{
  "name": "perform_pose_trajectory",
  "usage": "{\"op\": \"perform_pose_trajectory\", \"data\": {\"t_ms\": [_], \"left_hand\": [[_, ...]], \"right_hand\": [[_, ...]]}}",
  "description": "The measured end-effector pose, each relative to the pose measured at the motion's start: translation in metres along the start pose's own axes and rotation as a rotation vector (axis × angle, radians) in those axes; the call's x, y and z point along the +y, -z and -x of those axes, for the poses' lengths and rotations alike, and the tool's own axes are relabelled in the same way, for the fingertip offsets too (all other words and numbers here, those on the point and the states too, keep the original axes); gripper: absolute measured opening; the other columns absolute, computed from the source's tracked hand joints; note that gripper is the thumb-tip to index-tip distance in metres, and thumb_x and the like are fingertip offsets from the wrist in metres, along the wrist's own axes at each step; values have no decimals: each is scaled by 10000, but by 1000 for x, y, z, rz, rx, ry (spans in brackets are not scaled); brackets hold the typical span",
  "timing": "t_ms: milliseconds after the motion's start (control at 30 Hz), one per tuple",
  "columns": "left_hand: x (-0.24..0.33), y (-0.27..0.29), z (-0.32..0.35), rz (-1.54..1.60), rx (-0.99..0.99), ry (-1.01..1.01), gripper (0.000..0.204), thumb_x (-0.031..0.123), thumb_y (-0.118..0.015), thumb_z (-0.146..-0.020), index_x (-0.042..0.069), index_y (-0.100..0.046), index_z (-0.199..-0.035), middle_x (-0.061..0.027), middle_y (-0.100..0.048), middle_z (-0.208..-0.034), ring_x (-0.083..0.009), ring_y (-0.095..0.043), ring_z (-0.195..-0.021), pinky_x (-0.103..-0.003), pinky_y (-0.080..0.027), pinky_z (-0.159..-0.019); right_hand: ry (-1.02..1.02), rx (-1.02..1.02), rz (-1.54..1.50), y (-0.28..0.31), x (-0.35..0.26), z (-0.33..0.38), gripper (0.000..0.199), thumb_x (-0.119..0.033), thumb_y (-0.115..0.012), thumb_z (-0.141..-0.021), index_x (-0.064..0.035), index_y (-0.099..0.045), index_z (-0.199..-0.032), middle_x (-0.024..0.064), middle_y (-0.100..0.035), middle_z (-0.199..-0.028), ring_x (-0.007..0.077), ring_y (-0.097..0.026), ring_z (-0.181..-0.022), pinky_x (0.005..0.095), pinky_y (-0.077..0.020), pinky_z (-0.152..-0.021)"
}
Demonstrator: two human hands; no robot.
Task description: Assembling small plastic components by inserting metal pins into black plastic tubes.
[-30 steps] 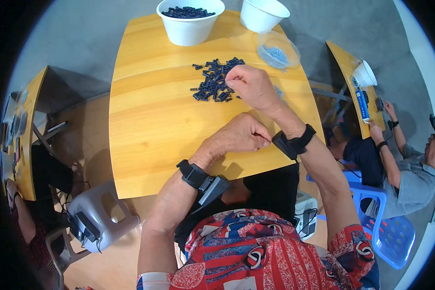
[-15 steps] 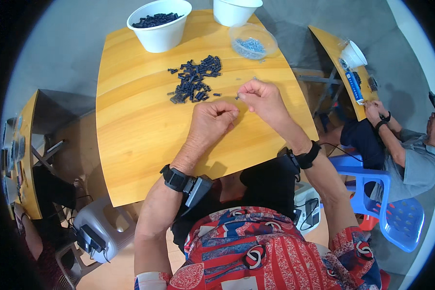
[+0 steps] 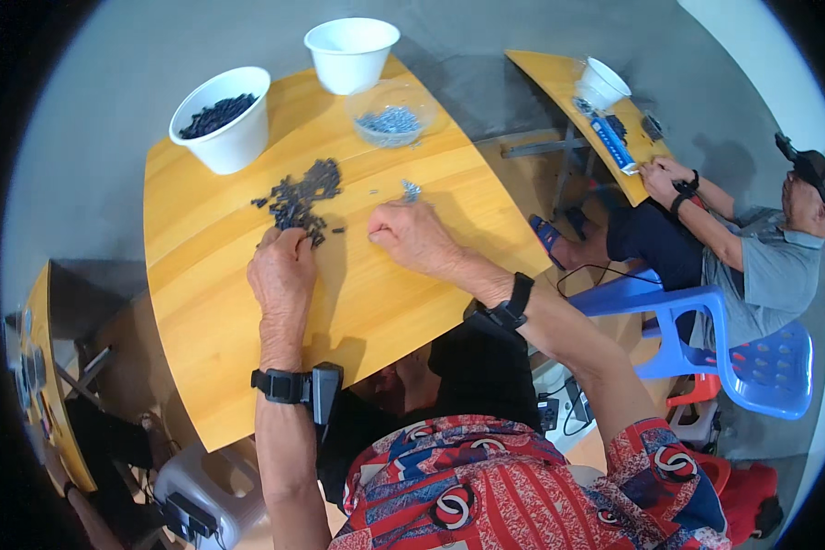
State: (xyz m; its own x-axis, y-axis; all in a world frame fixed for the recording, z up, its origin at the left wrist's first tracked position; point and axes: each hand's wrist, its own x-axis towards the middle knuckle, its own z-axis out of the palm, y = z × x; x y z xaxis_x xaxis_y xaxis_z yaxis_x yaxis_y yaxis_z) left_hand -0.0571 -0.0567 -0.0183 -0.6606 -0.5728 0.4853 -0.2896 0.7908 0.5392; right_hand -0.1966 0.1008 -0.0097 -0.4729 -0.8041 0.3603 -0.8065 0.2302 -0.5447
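A pile of small black cylindrical plastic pieces (image 3: pixel 304 192) lies spread on the wooden table. My left hand (image 3: pixel 282 268) is at the pile's near edge, its fingers bent and drawn together; their tips are hidden, so what they grip does not show. To the right, my right hand (image 3: pixel 412 236) hovers low over the table with its fingers curled closed. Whatever it holds is out of sight. Just beyond its knuckles is a small heap of silvery screws (image 3: pixel 412 191). One loose black piece (image 3: pixel 338 230) lies between the two hands.
Along the table's far side stand a white tub of black pieces (image 3: pixel 218 117), another white tub (image 3: pixel 351 57) and a clear bowl of screws (image 3: pixel 390 124). At right, a person (image 3: pixel 752 247) works at another table (image 3: pixel 559 82). A blue chair (image 3: pixel 678 321) stands nearby.
My left hand has moved left, away from the right hand, to the black pile. The right hand's fingers have curled inward. The whole view has turned and shifted.
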Motion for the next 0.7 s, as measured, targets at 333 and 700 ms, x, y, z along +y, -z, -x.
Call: {"op": "perform_pose_trajectory", "data": {"t_ms": [333,700], "left_hand": [[5,-1,1,-93,-89,-22,86,118,-653,-739,67,-646,-808,-123,-584,-776,-337,-591,-727,-424,-467,-605],[13,-9,-2,110,-67,-15,164,56,-708,-651,31,-653,-804,-134,-613,-759,-306,-607,-691,-374,-489,-635]], "right_hand": [[34,-44,32,-2,-2,3,78,-108,-590,-783,-31,-578,-777,141,-617,-778,345,-609,-756,430,-479,-674],[32,-46,86,-21,-11,-27,80,-109,-596,-784,-34,-578,-765,144,-623,-784,360,-600,-738,444,-475,-648]]}}
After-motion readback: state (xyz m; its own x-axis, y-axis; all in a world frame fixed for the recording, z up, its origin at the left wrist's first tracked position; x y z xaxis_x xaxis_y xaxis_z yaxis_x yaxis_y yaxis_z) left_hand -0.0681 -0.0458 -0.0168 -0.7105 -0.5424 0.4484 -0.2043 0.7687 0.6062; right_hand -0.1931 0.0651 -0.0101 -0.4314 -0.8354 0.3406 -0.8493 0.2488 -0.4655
